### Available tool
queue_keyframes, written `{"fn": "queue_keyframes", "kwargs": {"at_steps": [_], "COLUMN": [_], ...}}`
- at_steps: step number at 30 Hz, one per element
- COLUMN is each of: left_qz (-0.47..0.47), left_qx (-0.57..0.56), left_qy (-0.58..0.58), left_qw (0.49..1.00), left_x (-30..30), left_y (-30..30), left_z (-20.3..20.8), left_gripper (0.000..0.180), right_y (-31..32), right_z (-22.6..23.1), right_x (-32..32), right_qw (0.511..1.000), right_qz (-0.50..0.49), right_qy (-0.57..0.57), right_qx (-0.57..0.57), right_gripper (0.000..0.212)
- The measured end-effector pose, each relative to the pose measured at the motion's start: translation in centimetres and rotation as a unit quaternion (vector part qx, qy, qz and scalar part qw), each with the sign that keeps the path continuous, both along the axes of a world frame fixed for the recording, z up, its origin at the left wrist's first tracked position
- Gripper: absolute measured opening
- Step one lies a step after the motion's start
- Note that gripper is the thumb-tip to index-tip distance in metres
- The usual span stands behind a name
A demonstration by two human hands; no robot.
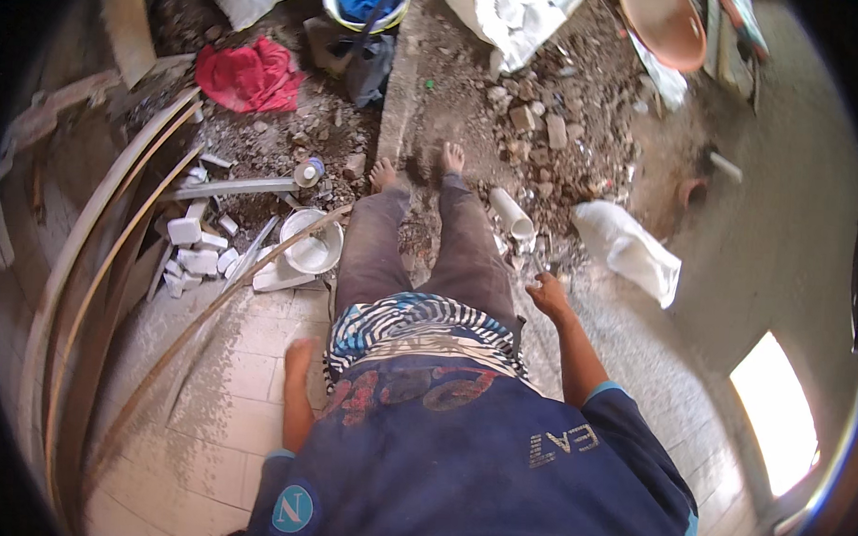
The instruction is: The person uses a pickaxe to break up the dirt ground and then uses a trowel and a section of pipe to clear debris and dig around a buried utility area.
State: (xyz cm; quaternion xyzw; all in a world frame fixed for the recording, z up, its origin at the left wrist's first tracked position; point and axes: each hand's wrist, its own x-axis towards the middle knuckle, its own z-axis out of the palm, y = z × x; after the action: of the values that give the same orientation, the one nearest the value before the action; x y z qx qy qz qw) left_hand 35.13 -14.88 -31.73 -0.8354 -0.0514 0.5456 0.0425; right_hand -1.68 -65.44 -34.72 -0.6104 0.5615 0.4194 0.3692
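My left hand (300, 356) hangs beside my left hip above the pale tiled floor (232, 370). It looks curled, but its fingers are too blurred and turned away to show whether they close on anything. My right hand (547, 295) is out by my right thigh, fingers loosely bent and apart, with no object visible in it. Beyond it lies a short white plastic pipe (512, 214), and to its right a white sack (628, 248). A white bucket (314, 243) with pale residue stands beside my left leg.
Long bent wooden strips (117, 257) rise along the left, near broken white blocks (195, 250). Rubble (538, 130) and dirt spread ahead around a narrow concrete ledge (399, 106). A red cloth (250, 76), a bucket with blue cloth (365, 6) and an orange basin (666, 29) lie farther off.
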Motion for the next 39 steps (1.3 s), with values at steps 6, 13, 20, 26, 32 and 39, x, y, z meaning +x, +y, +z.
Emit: {"fn": "queue_keyframes", "kwargs": {"at_steps": [6,13,20,26,32,39], "left_qz": [-0.133,-0.143,-0.174,-0.254,-0.331,-0.349], "left_qx": [0.016,0.103,0.183,0.246,0.259,0.182], "left_qy": [0.097,0.028,-0.002,-0.09,-0.074,-0.104], "left_qw": [0.986,0.984,0.967,0.931,0.905,0.913], "left_x": [9.1,4.8,2.6,3.2,3.7,3.9], "left_y": [3.2,0.0,-6.8,-9.8,-12.9,-16.0], "left_z": [-0.8,4.8,7.7,7.2,4.2,2.4], "left_gripper": [0.049,0.039,0.03,0.041,0.045,0.044], "right_y": [3.7,7.2,23.2,28.4,30.1,26.3], "right_z": [1.0,-3.3,-8.0,-14.2,-17.7,-17.6], "right_x": [-4.9,-13.7,-25.5,-29.2,-30.8,-29.4], "right_qw": [0.987,0.98,0.95,0.95,0.95,0.958], "right_qz": [0.024,-0.088,-0.203,-0.166,-0.186,-0.235], "right_qy": [0.073,0.143,0.214,0.239,0.233,0.158], "right_qx": [-0.141,-0.105,0.105,0.117,0.093,0.043], "right_gripper": [0.047,0.046,0.044,0.051,0.039,0.031]}}
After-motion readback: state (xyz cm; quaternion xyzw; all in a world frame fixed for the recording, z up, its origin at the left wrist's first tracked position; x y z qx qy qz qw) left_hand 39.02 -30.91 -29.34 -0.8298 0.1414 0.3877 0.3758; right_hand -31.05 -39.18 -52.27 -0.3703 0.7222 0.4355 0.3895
